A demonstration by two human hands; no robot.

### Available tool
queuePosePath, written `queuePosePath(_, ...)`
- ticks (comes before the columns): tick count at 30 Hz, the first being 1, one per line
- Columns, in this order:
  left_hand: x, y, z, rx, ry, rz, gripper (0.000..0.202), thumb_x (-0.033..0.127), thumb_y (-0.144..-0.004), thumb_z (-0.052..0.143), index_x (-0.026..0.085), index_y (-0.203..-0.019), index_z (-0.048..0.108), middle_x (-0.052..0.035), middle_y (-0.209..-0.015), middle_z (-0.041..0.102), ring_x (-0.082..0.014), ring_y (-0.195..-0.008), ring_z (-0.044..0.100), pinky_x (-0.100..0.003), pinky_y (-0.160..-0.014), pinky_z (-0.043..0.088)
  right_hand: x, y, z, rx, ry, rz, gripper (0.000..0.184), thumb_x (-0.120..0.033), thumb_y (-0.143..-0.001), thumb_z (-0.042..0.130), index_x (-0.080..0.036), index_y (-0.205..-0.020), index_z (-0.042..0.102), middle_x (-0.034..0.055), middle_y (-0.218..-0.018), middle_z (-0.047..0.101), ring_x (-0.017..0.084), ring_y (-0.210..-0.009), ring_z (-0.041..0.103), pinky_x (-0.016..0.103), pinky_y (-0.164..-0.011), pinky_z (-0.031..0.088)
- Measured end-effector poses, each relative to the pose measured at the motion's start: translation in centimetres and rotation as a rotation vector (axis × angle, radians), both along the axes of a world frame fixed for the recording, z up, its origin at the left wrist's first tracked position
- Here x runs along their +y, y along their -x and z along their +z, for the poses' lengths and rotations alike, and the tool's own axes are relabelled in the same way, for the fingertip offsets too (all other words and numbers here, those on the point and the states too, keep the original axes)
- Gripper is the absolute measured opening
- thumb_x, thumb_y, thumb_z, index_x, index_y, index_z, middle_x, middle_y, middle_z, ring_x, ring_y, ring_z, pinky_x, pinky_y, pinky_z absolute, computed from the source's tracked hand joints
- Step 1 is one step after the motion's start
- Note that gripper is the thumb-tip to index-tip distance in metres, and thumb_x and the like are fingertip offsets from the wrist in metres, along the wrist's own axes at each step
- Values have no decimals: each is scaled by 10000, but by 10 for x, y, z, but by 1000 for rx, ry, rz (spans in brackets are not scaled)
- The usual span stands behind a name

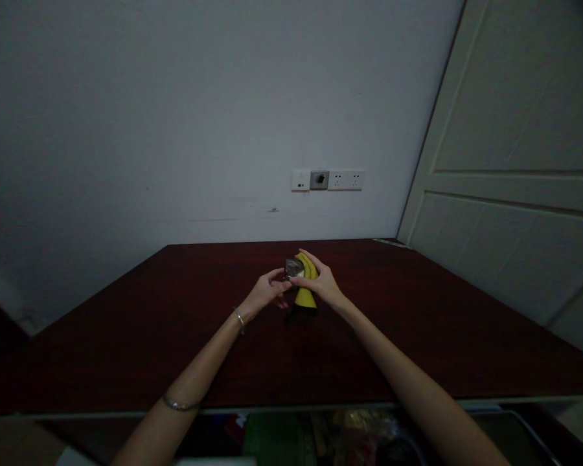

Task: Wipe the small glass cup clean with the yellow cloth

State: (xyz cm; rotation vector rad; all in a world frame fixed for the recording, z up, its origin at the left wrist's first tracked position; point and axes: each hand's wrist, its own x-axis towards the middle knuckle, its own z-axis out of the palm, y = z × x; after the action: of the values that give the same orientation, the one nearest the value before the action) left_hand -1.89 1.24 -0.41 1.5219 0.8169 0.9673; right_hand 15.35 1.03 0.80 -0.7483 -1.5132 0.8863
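Where the left forearm is crossing the table's front edge: a silver bangle (177,406) is circling the arm, and a dark red tabletop (111,343) is extending beneath.
Left wrist: a thin bracelet (240,317) is hanging around it.
Left hand (265,291): thumb and fingers are standing apart beside the grey item; whether they are pinching it cannot be determined.
Below the edge: a green item (276,440) is lying among clutter.
Grey item (294,266): this shiny piece is sitting against the yellow item's left side, between the hands.
Yellow item (305,298): it is occupying the tabletop's middle area and flaring toward its near end; its material is remaining unclear.
Wall socket plate (346,180): it is adjoining a grey plate (319,180).
Right hand (324,281): thumb and fingers are pinching the yellow item, the thumb crossing its front.
Far right: a panelled door (510,188) is bordering the wall.
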Motion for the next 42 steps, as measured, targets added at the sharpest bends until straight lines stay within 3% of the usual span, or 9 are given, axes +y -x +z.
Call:
queuePosePath(4, 2, -3, -3, -65, -110, 21, 912, 319, -556, 773, 159, -1312, 289, -120, -995, 630, -183, -755, 650, -260, -606, 528, -1, 4, 1, 50, 65, 4, 736, -323, -545, 761, -185, -1218, 496, 100, -1130, 610, 224, -970, 606, 351, -860, 490)
queuePosePath(6, 1, -6, -3, -119, -186, 21, 924, 261, -518, 793, 162, -1302, 313, -153, -1187, 543, -224, -988, 594, -291, -767, 512, -2, 6, 1, 36, 84, 4, 736, -326, -545, 761, -176, -1217, 499, 102, -1112, 618, 226, -957, 610, 351, -844, 498)
queuePosePath(8, -1, -9, -1, -108, -237, 35, 885, 231, -506, 797, 157, -1272, 360, -150, -1253, 497, -239, -1078, 543, -312, -858, 477, -2, 7, 0, 15, 99, 2, 748, -334, -543, 763, -164, -1220, 496, 110, -1111, 616, 232, -961, 609, 357, -844, 497)
queuePosePath(13, -4, -11, -1, -55, -259, 100, 726, 230, -507, 796, 108, -1140, 461, -137, -1127, 579, -224, -998, 581, -329, -862, 475, 2, 3, -6, -77, 84, 49, 720, -396, -617, 717, -196, -1258, 457, 107, -1185, 578, 233, -1036, 578, 378, -899, 463)
queuePosePath(18, -2, -13, -7, -46, -273, 138, 721, 232, -493, 804, 116, -1122, 471, -127, -1084, 599, -217, -964, 590, -338, -853, 480, 0, -1, -4, -156, -32, 54, 569, -427, -745, 599, -238, -1263, 459, 85, -1282, 508, 224, -1166, 486, 403, -1012, 355)
queuePosePath(22, 1, -16, -11, -33, -284, 171, 737, 240, -490, 807, 121, -1136, 474, -115, -1063, 607, -218, -955, 591, -350, -854, 477, -8, 0, 2, -130, -237, 41, 367, -395, -839, 481, -266, -1174, 555, 42, -1300, 500, 208, -1237, 412, 422, -1056, 288)
queuePosePath(26, 2, -18, -12, -50, -296, 181, 715, 251, -496, 805, 114, -1125, 494, -112, -1039, 618, -221, -951, 590, -359, -863, 468, -12, 1, 4, -200, -456, 40, 249, -330, -836, 508, -269, -1028, 654, 30, -1198, 588, 214, -1248, 397, 450, -1060, 275)
queuePosePath(34, -6, -17, -14, -19, -343, 58, 831, 252, -488, 806, 138, -1227, 443, -131, -1192, 549, -256, -1030, 570, -373, -886, 467, -4, 0, 3, -54, -273, 59, 241, -319, -849, 485, -251, -991, 667, 46, -1103, 637, 192, -1057, 566, 383, -953, 416)
queuePosePath(42, 0, -17, -17, 86, -425, 215, 651, 287, -569, 757, 109, -1137, 495, -96, -990, 628, -203, -860, 608, -333, -789, 492, -19, 4, 5, -316, -588, -4, 243, -240, -837, 505, -270, -1032, 646, 28, -1126, 625, 204, -1186, 454, 453, -1041, 302)
